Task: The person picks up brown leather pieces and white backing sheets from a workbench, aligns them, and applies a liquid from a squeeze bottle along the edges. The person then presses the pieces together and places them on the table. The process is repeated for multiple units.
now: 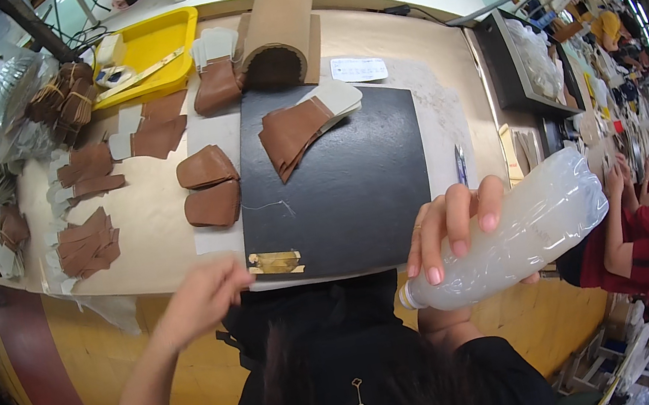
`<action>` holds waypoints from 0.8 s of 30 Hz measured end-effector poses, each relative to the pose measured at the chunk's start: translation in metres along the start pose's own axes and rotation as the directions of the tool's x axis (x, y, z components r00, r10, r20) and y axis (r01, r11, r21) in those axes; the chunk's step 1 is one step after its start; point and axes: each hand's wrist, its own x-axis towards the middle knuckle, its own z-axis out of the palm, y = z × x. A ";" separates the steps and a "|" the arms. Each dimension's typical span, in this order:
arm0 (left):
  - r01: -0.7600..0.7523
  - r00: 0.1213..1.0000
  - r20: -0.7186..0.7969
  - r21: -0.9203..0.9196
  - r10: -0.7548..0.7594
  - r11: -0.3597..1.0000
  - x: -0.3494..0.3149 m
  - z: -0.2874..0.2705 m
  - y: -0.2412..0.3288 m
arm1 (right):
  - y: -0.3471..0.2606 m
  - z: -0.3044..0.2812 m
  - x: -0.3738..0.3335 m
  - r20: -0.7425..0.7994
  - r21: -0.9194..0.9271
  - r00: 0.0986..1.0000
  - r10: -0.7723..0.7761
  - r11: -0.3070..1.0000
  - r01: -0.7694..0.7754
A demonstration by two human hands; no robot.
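Note:
My right hand (458, 229) is wrapped round a clear plastic bottle (521, 233) filled with something whitish. It holds the bottle tilted, neck toward my body and base up to the right. My left hand (207, 297) is by the near edge of the table, left of the black mat (341, 199). Its fingers are curled in and slightly blurred, so anything in them is hidden. On the mat lies a fanned stack of brown leather pieces (295, 131) with pale ends. Two brown rounded leather pieces (209, 186) lie beside the mat's left edge.
More leather pieces (89, 244) lie in groups at the left. A yellow tray (187, 40) and a brown curved form (279, 19) stand at the back. A pen (461, 164) lies right of the mat. A dark box (506, 75) stands farther right; a person in red (631, 244) sits beyond.

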 end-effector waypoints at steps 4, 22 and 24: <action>-0.257 0.947 -0.128 0.240 0.293 0.936 0.098 -0.014 0.038 | -0.007 -0.002 0.001 0.064 -0.059 0.997 0.034 0.998 -0.031; -0.505 0.599 -0.315 0.564 0.736 0.653 0.225 0.024 0.050 | -0.022 0.000 -0.012 -0.034 -0.120 0.999 -0.013 0.993 0.008; -0.471 0.664 -0.298 0.547 0.686 0.692 0.218 0.021 0.058 | -0.021 0.001 -0.013 -0.042 -0.123 0.999 -0.020 0.992 0.015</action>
